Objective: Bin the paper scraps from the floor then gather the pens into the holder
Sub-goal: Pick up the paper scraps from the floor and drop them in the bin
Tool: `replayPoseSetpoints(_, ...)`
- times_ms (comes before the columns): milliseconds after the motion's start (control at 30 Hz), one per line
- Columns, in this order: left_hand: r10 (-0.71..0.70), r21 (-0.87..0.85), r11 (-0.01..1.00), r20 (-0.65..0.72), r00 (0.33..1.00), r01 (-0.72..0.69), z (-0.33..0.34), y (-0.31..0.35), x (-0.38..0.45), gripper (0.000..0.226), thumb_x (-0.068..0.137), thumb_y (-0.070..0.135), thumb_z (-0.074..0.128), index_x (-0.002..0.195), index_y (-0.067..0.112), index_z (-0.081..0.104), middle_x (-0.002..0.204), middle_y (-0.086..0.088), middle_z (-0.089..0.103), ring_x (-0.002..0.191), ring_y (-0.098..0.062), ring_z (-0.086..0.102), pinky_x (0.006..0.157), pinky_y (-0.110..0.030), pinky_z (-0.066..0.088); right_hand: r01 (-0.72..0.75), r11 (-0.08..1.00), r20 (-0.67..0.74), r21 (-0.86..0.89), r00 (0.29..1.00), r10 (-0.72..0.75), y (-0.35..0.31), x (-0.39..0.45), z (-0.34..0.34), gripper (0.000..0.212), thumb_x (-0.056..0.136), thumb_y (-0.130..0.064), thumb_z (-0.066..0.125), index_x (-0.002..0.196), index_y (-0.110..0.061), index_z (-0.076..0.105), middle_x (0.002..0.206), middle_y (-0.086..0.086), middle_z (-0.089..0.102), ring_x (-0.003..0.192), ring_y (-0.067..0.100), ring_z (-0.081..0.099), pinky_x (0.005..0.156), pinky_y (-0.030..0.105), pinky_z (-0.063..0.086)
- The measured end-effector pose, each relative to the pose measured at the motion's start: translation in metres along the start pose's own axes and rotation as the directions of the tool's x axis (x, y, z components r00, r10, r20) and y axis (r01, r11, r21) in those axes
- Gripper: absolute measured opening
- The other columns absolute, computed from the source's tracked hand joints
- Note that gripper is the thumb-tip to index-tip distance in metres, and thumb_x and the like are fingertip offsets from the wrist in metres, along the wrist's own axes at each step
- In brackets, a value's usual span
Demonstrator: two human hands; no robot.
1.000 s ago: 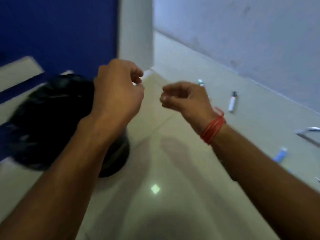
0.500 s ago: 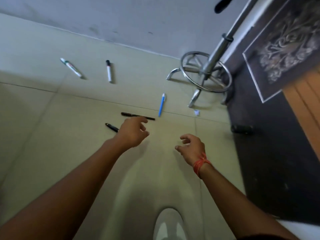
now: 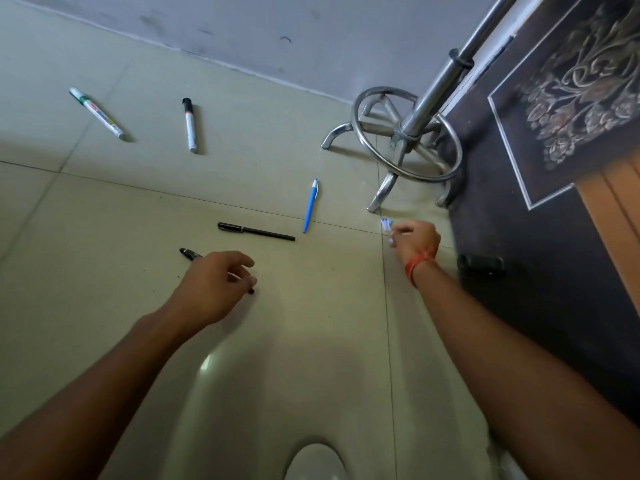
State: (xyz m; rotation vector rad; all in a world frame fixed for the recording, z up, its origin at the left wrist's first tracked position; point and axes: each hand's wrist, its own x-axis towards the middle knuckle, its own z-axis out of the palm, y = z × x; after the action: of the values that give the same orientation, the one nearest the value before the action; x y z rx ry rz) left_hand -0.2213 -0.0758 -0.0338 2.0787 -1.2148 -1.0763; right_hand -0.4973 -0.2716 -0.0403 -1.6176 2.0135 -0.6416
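A small white and blue paper scrap (image 3: 386,223) lies on the tiled floor beside the stool's foot. My right hand (image 3: 415,242), with a red thread on the wrist, reaches down to it, its curled fingertips right at the scrap. My left hand (image 3: 214,284) rests low over a short black pen (image 3: 188,253); the pen's two ends stick out on either side, and whether the fingers grip it is hidden. Loose on the floor lie a long black pen (image 3: 256,232), a blue pen (image 3: 310,206), a black-capped white marker (image 3: 190,125) and a green-capped white marker (image 3: 97,113).
A chrome stool base (image 3: 405,147) with a foot ring stands at the upper right against a dark patterned mat (image 3: 554,237). A small black object (image 3: 481,265) lies on the mat's edge. The grey wall (image 3: 277,29) runs along the back. No bin or holder is in view.
The view swung from the black bin to the pens on the floor. Both hands dropped lower; the right reached out to the scrap, the left came down over the short black pen.
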Motion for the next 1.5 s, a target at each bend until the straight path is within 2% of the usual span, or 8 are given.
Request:
replayPoseSetpoints(400,-0.075,-0.183,0.981,-0.029,0.997,0.069,-0.006,0.006,0.0,0.025,0.091,0.021,0.068,0.115,0.014,0.071,0.094,0.001,0.07,0.088,-0.013,0.068,0.086,-0.027,0.054,0.348,0.898,0.199,-0.27,0.933,-0.301,-0.025,0.005,0.037,0.009,0.079,-0.01,0.071,0.078,-0.005,0.078,0.092,0.013,0.077,0.092,0.028,0.071,0.072,0.025,0.043)
replayPoseSetpoints(567,-0.196,-0.599,0.784,0.009,0.981,0.162,-0.021,0.013,-0.005,0.027,0.097,0.019,0.061,0.12,0.005,0.065,0.1,-0.017,0.07,0.076,-0.024,0.067,0.081,-0.039,0.06,0.517,0.83,0.541,0.21,0.645,-0.539,-0.111,-0.093,0.059,0.008,0.075,0.001,0.073,0.077,-0.006,0.078,0.073,-0.012,0.071,0.067,-0.01,0.063,0.073,0.013,0.05)
replayPoseSetpoints(667,-0.217,-0.751,0.648,-0.016,0.976,0.132,-0.042,0.018,-0.011,0.026,0.101,0.02,0.055,0.105,0.0,0.07,0.084,-0.012,0.068,0.067,-0.023,0.066,0.076,-0.035,0.061,0.614,0.724,0.652,0.315,0.414,-0.635,-0.158,-0.129,0.069,0.01,0.074,0.001,0.072,0.075,-0.008,0.077,0.068,-0.006,0.071,0.06,-0.003,0.062,0.066,0.013,0.049)
replayPoseSetpoints(767,-0.229,-0.749,0.661,-0.148,0.962,0.042,-0.075,0.017,-0.02,0.02,0.097,0.014,0.062,0.091,-0.002,0.073,0.08,-0.018,0.069,0.072,-0.027,0.068,0.072,-0.034,0.062,0.62,0.694,0.643,0.365,0.37,-0.67,-0.193,-0.14,0.069,0.012,0.075,0.0,0.073,0.077,-0.011,0.077,0.071,0.006,0.074,0.057,0.006,0.064,0.064,0.026,0.058)
replayPoseSetpoints(1033,-0.067,-0.19,0.964,-0.848,0.526,-0.184,-0.242,0.014,-0.124,0.021,0.084,0.029,0.07,0.071,0.013,0.074,0.064,-0.002,0.074,0.057,-0.017,0.072,0.065,-0.042,0.062,0.552,0.362,0.266,0.751,0.248,-0.931,-0.336,-0.253,0.05,0.003,0.078,-0.005,0.075,0.079,-0.008,0.076,0.068,0.008,0.072,0.061,0.012,0.07,0.066,0.022,0.056)
replayPoseSetpoints(1167,-0.217,-0.173,0.971,-0.925,0.313,0.163,-0.315,-0.023,-0.238,0.014,0.078,0.031,0.078,0.079,0.017,0.077,0.076,-0.005,0.076,0.071,-0.022,0.075,0.077,-0.04,0.063,0.463,0.235,0.238,0.855,0.053,-0.97,-0.399,-0.343,0.058,0.004,0.075,-0.015,0.077,0.078,-0.014,0.076,0.071,0.005,0.074,0.065,0.016,0.073,0.071,0.034,0.061)
replayPoseSetpoints(1367,-0.673,-0.26,0.675,-0.601,0.431,0.691,-0.325,-0.06,-0.302,0.011,0.082,0.014,0.079,0.09,0.007,0.075,0.088,-0.018,0.075,0.085,-0.034,0.074,0.082,-0.049,0.061,0.593,0.133,0.367,0.794,-0.294,-0.882,-0.413,-0.426,0.081,0.016,0.076,-0.018,0.078,0.092,-0.015,0.077,0.079,-0.005,0.073,0.077,0.008,0.071,0.082,0.026,0.058)
replayPoseSetpoints(1500,-0.706,-0.243,0.619,-0.588,0.394,0.747,-0.316,-0.069,-0.3,0.033,0.082,0.024,0.08,0.108,0.009,0.07,0.093,-0.017,0.072,0.081,-0.033,0.073,0.078,-0.046,0.062,0.562,0.209,0.393,0.8,-0.229,-0.891,-0.411,-0.426,0.094,0.018,0.074,-0.017,0.079,0.092,-0.015,0.076,0.087,-0.002,0.075,0.079,0.011,0.072,0.083,0.029,0.059)
